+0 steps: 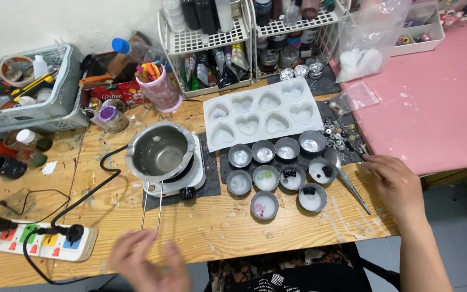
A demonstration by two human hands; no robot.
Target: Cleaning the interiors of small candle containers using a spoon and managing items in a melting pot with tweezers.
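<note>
A: The right hand?
B: Fingers loose, grasping nothing; the metal tweezers lie just beside them.
A: The left hand?
B: Open, blurred, just below the pot's wire handle; ten round tins; one eight-heart mould.

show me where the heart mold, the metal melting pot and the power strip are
heart mold (259,112), head view, on the flat white middle between the heart cavities
metal melting pot (160,151), head view, on its inner bottom
power strip (33,240), head view, on its top face among the coloured switches

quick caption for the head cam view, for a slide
Right hand reaches toward small decorations beside round metal tins; left hand hovers below the melting pot on its hot plate.
</note>
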